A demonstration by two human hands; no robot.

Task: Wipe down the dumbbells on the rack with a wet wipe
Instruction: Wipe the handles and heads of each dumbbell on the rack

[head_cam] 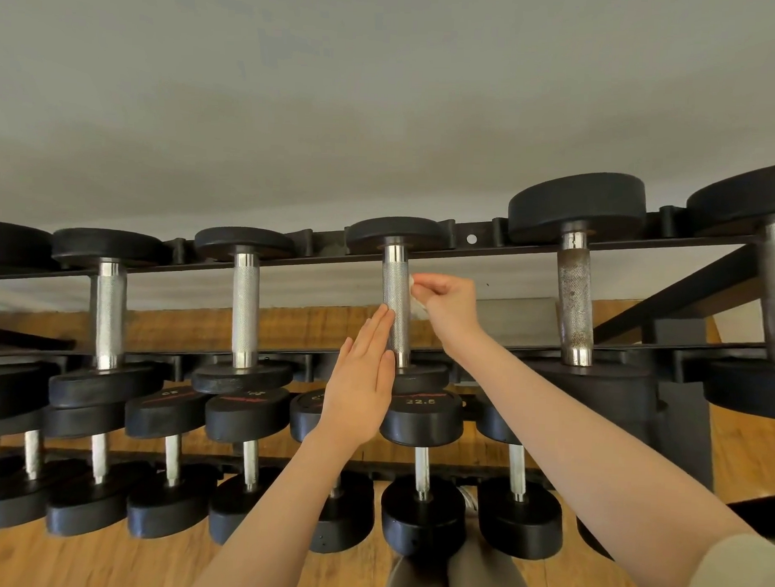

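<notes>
Right hand [447, 302] is pinching the crumpled white wet wipe [416, 296] against the knurled chrome handle of the black-ended dumbbell [396, 311] on the black steel rack [471, 240]; left hand [360, 380] fingers are lying straight, pressed together, touching it

Your left hand [360, 380] reaches up with fingers straight and pressed together, palm turned right, its fingertips [383, 314] touching a dumbbell handle [396, 293]. Your right hand [449, 302] is raised just beyond the handle's other side, fingers curled, pinching a white wet wipe [417, 304]. Both forearms are bare and stretched forward; a pale sleeve shows at your right upper arm.
</notes>
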